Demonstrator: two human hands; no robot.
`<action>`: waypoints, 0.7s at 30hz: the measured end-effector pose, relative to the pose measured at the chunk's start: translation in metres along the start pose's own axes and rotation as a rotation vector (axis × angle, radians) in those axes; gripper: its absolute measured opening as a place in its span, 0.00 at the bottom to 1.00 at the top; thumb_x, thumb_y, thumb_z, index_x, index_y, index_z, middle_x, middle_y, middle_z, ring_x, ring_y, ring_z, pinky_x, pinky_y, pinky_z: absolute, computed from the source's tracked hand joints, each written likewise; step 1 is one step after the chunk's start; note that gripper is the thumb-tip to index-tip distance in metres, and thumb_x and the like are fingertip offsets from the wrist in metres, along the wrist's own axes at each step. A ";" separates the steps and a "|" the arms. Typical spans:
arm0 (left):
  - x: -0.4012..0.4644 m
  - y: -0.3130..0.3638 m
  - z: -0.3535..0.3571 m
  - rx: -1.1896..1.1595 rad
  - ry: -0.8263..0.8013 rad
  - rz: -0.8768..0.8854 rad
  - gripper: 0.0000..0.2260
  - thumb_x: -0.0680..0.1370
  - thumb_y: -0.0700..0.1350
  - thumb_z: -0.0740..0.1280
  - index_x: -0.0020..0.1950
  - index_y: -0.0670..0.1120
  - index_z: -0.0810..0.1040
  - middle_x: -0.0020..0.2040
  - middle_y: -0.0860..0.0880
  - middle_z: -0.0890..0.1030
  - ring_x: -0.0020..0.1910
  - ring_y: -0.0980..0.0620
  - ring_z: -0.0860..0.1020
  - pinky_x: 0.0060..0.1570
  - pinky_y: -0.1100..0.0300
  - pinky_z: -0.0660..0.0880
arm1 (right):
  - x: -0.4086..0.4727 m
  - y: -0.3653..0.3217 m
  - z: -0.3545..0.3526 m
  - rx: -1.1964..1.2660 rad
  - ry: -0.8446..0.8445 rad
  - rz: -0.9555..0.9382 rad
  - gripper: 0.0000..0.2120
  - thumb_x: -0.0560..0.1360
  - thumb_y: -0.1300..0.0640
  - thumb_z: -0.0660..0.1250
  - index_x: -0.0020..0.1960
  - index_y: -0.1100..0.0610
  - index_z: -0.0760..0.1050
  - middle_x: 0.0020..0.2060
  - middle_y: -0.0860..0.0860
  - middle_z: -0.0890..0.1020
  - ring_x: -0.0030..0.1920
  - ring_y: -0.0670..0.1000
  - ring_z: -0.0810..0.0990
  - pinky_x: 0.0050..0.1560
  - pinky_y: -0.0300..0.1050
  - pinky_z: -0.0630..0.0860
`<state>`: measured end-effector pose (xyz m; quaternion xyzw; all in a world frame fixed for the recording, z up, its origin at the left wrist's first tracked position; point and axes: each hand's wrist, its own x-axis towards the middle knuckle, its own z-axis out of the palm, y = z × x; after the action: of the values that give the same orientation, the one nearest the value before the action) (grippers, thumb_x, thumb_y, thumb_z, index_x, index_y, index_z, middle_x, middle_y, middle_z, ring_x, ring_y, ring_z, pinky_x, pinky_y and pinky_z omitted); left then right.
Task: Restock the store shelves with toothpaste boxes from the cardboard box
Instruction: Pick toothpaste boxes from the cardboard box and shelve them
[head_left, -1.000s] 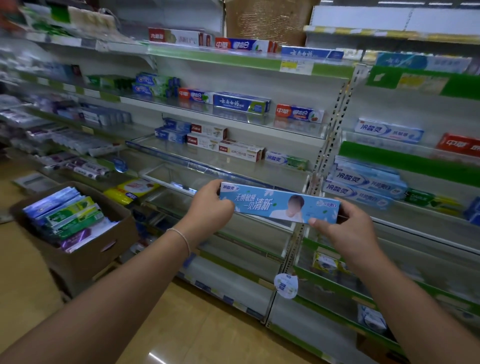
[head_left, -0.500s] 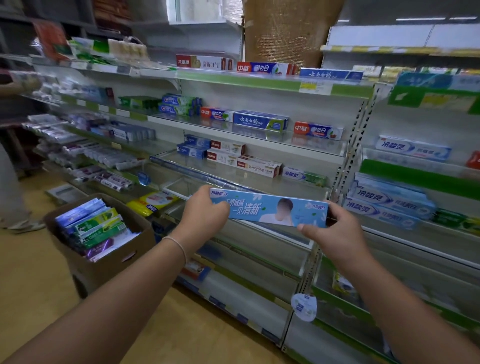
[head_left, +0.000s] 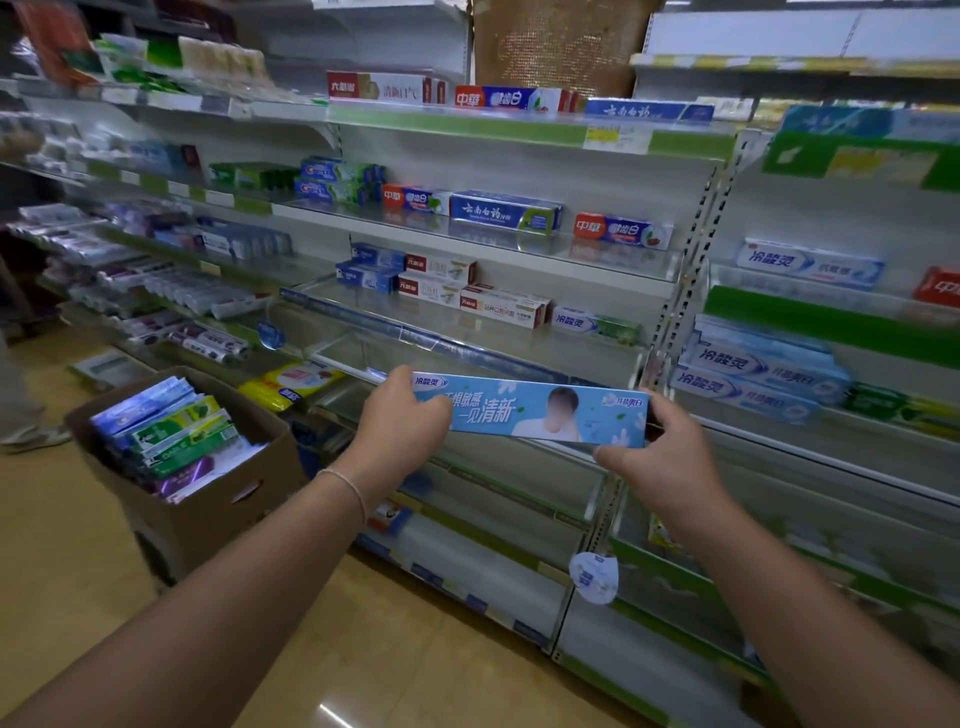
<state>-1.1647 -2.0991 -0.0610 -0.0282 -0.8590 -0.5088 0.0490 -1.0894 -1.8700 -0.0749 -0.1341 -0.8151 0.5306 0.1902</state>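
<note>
While both grip it, toothpaste box spans left hand to right hand.

One head-worn view — looking forward and down, close to the shelves.

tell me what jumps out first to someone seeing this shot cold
Dead centre, a long light-blue toothpaste box is held level in front of the shelves, the left hand gripping one end and the right hand the other. Low on the left, an open cardboard box on the floor is packed with more toothpaste boxes. Behind, the middle shelves look sparsely stocked.
</note>
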 end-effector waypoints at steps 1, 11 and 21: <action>-0.001 -0.002 0.004 -0.003 -0.009 -0.005 0.10 0.79 0.44 0.62 0.60 0.44 0.72 0.51 0.46 0.78 0.42 0.55 0.76 0.31 0.63 0.69 | -0.002 0.003 -0.002 0.002 0.003 0.014 0.23 0.68 0.71 0.74 0.56 0.52 0.74 0.48 0.50 0.82 0.48 0.47 0.82 0.46 0.51 0.83; -0.026 0.001 0.056 -0.017 -0.149 -0.013 0.14 0.78 0.42 0.65 0.63 0.44 0.71 0.55 0.45 0.78 0.46 0.54 0.78 0.36 0.63 0.75 | -0.036 0.035 -0.046 -0.033 0.040 0.116 0.23 0.70 0.71 0.73 0.54 0.47 0.73 0.44 0.44 0.82 0.43 0.45 0.82 0.39 0.49 0.81; -0.075 0.032 0.111 0.026 -0.225 0.019 0.12 0.78 0.42 0.66 0.60 0.42 0.72 0.54 0.44 0.78 0.44 0.53 0.77 0.35 0.62 0.74 | -0.067 0.062 -0.116 -0.058 0.093 0.171 0.24 0.68 0.71 0.75 0.50 0.47 0.72 0.43 0.44 0.81 0.43 0.43 0.80 0.42 0.48 0.80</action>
<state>-1.0932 -1.9865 -0.0948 -0.0926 -0.8653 -0.4908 -0.0424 -0.9762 -1.7789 -0.1002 -0.2330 -0.8059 0.5143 0.1781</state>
